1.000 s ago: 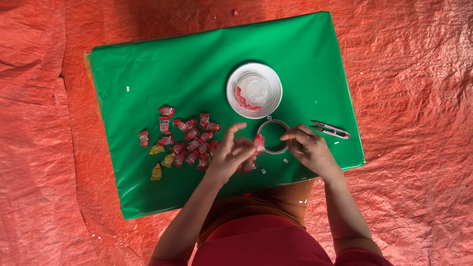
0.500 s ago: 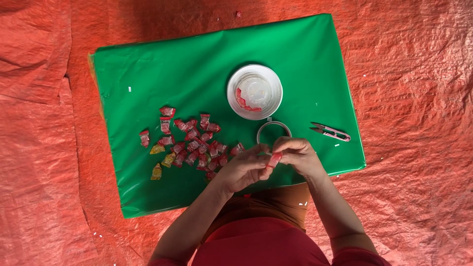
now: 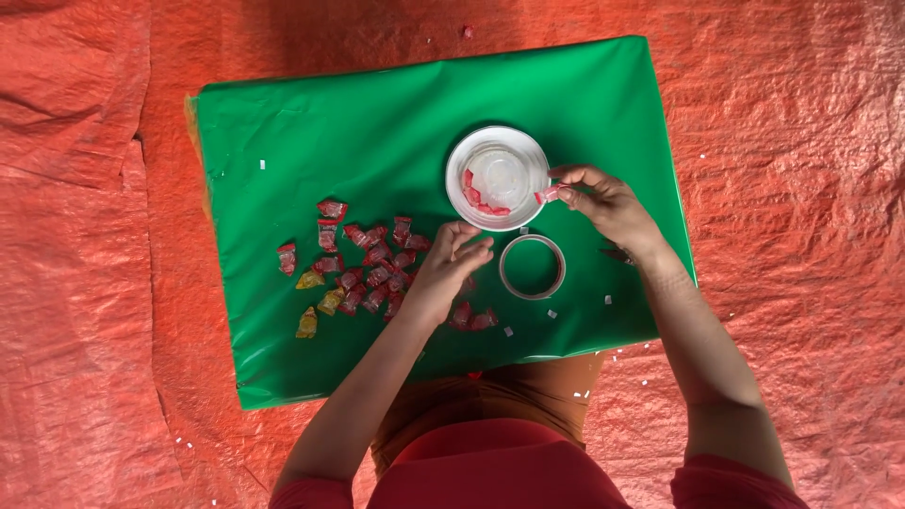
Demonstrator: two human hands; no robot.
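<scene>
Green worktop [image 3: 377, 141] on red tarp: the right hand [image 3: 608, 203] has moved from the ring [image 3: 533, 267] to the bowl [image 3: 498, 177] — pinching a candy [image 3: 547, 194] at its rim. Left hand [image 3: 448, 269], loosely open and holding nothing, has gone back to the pile [image 3: 372, 269] just left of it.

Green table [image 3: 377, 123] open behind bowl [image 3: 498, 177]; candies [image 3: 368, 264] crowd its front-left.

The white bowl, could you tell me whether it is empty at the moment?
No, the white bowl already holds a few red wrapped candies along its lower left inside.

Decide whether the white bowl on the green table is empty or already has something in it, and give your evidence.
Not empty. The white bowl holds a few red wrapped candies along its lower left inside; the rest of its bottom shows bare.
</scene>
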